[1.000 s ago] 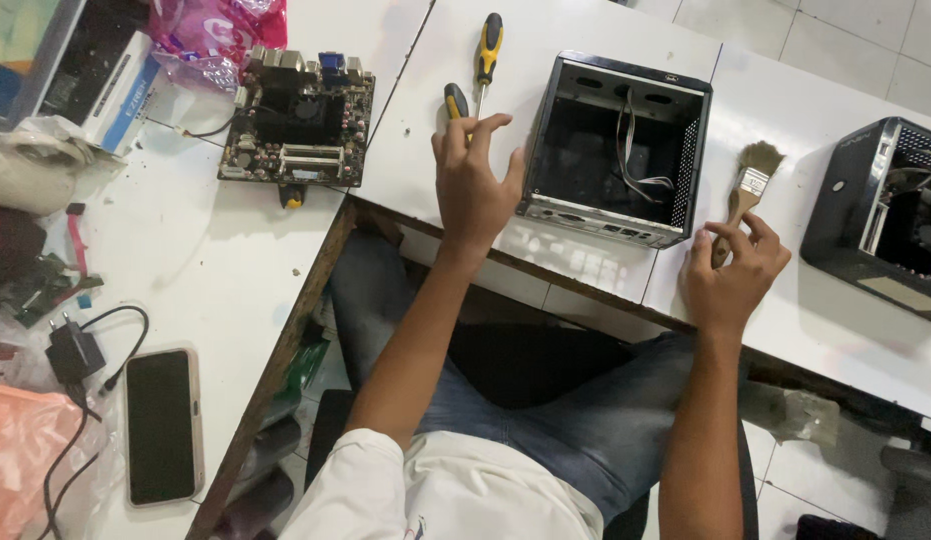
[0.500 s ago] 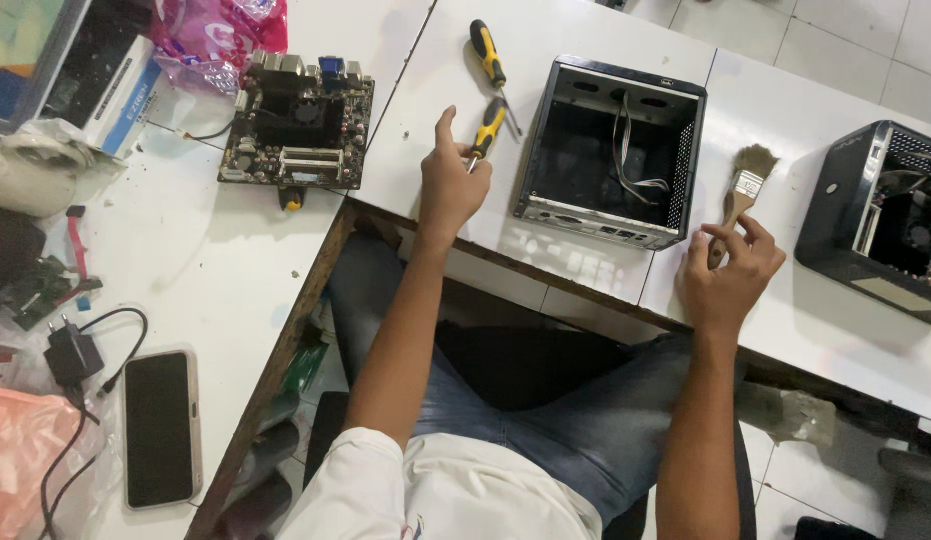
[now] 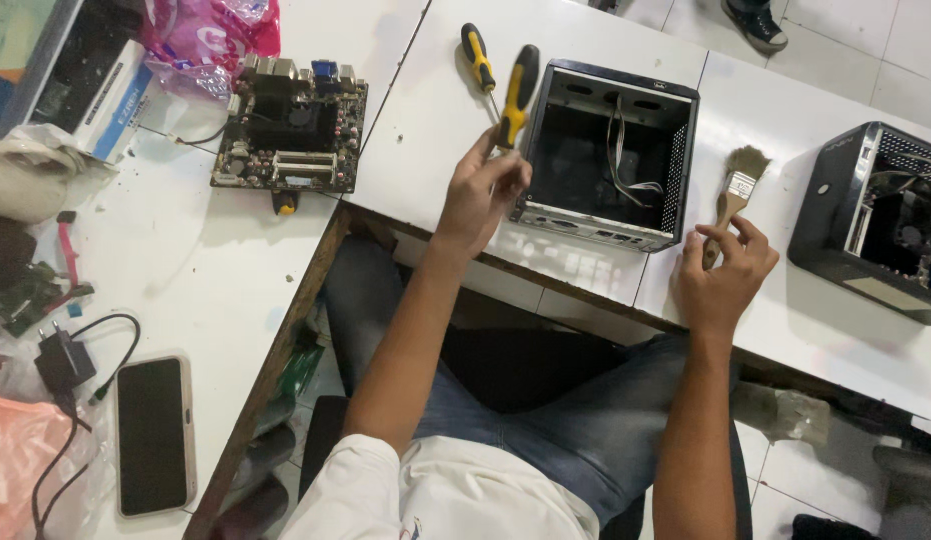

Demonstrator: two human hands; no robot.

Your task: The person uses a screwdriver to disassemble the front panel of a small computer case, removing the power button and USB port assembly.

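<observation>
Hands with screwdriver and brush at a white table

Phone [image 3: 153,435] lies face up on the left, near a black charger [image 3: 63,362]. Farther up sits a bare circuit board [image 3: 290,135]. Left hand [image 3: 482,193] has its fingers curled shut around the lower end of a yellow-and-black screwdriver [image 3: 517,92], whose handle rises above the fingertips, just beside an open black computer case [image 3: 610,155]. A second screwdriver [image 3: 476,60] lies on the table [image 3: 425,110], close to the held one. Right hand [image 3: 723,275] pinches the wooden handle of a paintbrush [image 3: 737,190], bristles pointing away, past the fingertips. Another black case [image 3: 875,220] stands at the far right.
</observation>
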